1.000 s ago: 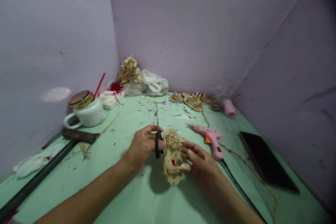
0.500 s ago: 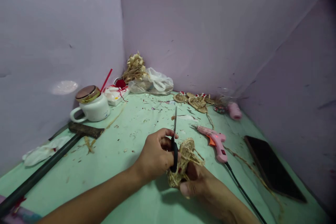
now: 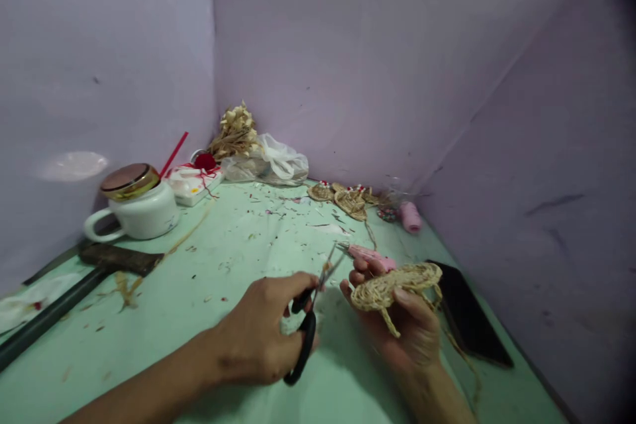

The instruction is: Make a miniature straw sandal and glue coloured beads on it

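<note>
My left hand grips black-handled scissors by the finger loops, and the blades stand a little apart, pointing up and away from me. My right hand holds a woven straw piece between thumb and fingers. That piece is tilted nearly edge-on, and loose strand ends stick out below and at its right. A small gap separates the blades from the woven piece. Just behind the right fingers lies a pink glue gun, its grip hidden by the hand and the straw.
A hammer and a lidded white mug are at the left. Several woven pieces, a pink thread spool and a plastic bag line the back. A dark phone or tablet lies at the right. Scraps dot the green tabletop.
My hands have moved apart. The right hand has carried the woven piece up and right and turned it, while the scissors moved left and their blades opened. The camera view has shifted.
</note>
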A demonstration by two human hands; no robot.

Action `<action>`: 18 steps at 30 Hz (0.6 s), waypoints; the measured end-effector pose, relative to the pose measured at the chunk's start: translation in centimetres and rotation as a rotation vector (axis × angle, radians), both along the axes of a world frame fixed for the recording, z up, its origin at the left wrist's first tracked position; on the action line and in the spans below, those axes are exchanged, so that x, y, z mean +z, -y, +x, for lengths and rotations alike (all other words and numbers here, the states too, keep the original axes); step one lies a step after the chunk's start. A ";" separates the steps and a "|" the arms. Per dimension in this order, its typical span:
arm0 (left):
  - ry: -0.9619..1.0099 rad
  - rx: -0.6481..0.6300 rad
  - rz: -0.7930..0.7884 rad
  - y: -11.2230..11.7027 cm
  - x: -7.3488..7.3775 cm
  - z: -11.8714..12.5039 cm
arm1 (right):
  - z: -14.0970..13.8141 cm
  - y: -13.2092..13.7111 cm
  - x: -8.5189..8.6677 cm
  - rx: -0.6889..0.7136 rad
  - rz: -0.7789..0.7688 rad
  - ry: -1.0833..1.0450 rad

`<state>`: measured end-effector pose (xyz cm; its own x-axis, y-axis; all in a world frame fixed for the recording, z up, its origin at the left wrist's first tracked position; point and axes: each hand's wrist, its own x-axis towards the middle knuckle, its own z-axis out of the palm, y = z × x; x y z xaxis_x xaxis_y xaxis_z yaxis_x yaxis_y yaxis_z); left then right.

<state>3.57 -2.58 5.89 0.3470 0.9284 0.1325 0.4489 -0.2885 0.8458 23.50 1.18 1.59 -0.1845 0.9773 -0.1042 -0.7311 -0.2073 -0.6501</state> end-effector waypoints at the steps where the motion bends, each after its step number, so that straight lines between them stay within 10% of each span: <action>1: -0.043 -0.048 0.021 0.1 -0.3 0.2 | 0.2 -0.1 0.1 0.000 0.035 -0.001; 18: -0.084 -0.269 -0.021 0.9 -2.1 1.9 | -0.6 0.6 -1.6 0.069 0.306 -0.003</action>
<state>5.45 -3.52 3.82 0.5901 0.8038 0.0751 0.4270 -0.3898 0.8159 22.94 0.61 -0.06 -0.2511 0.9485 0.1933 -0.7244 -0.0517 -0.6875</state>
